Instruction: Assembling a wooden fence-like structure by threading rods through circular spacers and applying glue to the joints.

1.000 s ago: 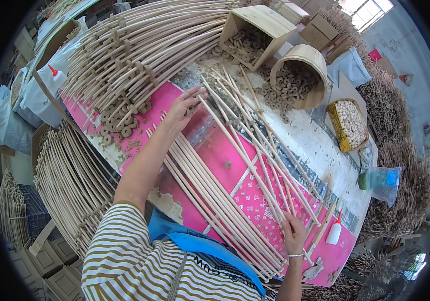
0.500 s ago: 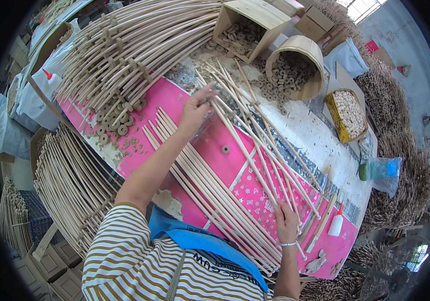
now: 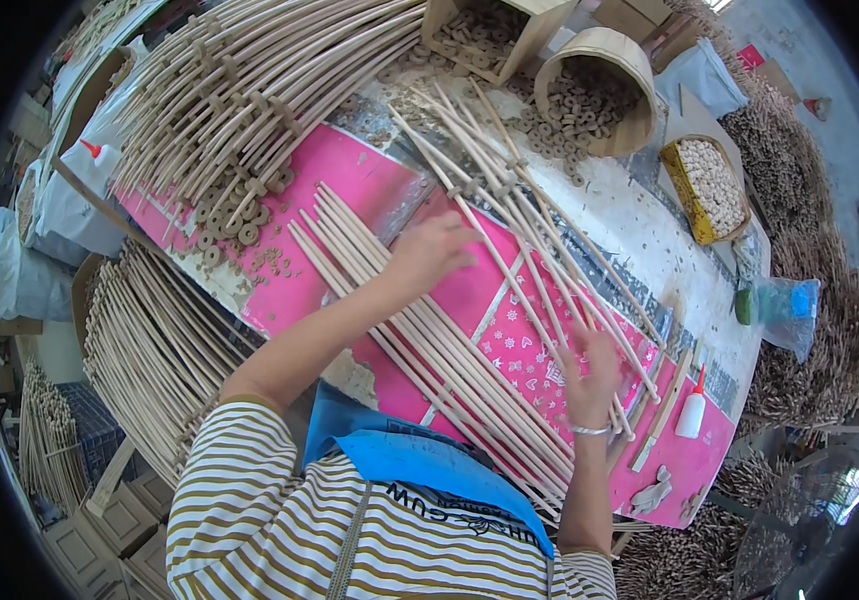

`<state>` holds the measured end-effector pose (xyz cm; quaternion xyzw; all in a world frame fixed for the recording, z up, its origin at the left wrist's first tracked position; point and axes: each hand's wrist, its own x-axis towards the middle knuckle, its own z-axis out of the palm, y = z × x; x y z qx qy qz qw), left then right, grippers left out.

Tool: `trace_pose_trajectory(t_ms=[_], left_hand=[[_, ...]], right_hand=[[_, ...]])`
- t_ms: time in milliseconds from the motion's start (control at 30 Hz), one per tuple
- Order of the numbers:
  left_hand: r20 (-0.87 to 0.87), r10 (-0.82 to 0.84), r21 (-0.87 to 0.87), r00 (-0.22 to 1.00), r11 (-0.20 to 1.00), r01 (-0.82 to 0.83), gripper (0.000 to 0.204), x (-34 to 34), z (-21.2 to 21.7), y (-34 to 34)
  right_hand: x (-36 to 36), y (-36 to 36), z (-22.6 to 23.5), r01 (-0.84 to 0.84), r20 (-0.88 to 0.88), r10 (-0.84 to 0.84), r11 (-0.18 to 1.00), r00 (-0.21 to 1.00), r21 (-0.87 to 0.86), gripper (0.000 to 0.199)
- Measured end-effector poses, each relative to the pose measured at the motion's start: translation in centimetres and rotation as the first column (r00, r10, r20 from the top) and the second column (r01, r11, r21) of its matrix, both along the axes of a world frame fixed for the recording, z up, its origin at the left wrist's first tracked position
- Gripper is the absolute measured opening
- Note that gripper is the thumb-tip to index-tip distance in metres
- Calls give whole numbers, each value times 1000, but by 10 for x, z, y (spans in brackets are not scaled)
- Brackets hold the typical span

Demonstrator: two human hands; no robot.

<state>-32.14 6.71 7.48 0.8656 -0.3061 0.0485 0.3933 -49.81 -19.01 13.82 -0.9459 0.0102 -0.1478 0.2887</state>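
Observation:
My left hand [image 3: 436, 255] hovers over the pink sheet [image 3: 369, 165], smeared by motion, its fingers apart and holding nothing I can see. Just right of it lies a loose bunch of thin pale wooden rods [image 3: 519, 215], crossing each other at slight angles. Small wooden rings sit on some of these rods near their far ends. My right hand [image 3: 592, 375] is blurred at the near ends of that bunch; whether it grips a rod cannot be made out. A row of bare rods [image 3: 449, 365] lies side by side under my left forearm.
Ringed rods [image 3: 249, 90] are stacked at the far left beside loose rings [image 3: 234, 225]. A wooden tub [image 3: 639, 110] spills rings at the back. A yellow box of pale beads [image 3: 714, 190] stands right. A glue bottle [image 3: 690, 415] and flat wooden sticks [image 3: 661, 420] lie near my right hand.
My left hand has come off the rods' far part and moved nearer, over the pink sheet. My right hand has shifted slightly away from me. The lone ring on the sheet no longer shows.

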Motion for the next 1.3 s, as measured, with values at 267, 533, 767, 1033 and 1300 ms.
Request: trace_pose_trajectory(t_ms=[267, 533, 767, 1033, 1300], left_hand=[[-24, -11, 72, 1000, 997, 13, 24, 0, -21, 0], [-611, -122, -644, 782, 651, -401, 19, 29, 43, 74], [-590, -159, -766, 792, 420, -486, 31, 35, 73, 136], [-659, -27, -657, 752, 506, -558, 27, 53, 33, 147], [-768, -187, -634, 612, 353, -688, 27, 71, -1, 144]], right_hand=[[-39, 57, -24, -174, -364, 137, 982, 921, -71, 51], [-45, 64, -29, -160, -448, 202, 978, 871, 131, 31], [-45, 49, -35, -79, -500, 207, 961, 841, 265, 25], [-42, 14, -8, 169, -489, 146, 823, 860, 543, 14], [-50, 3, -2, 233, -411, 1, 822, 912, 520, 11]])
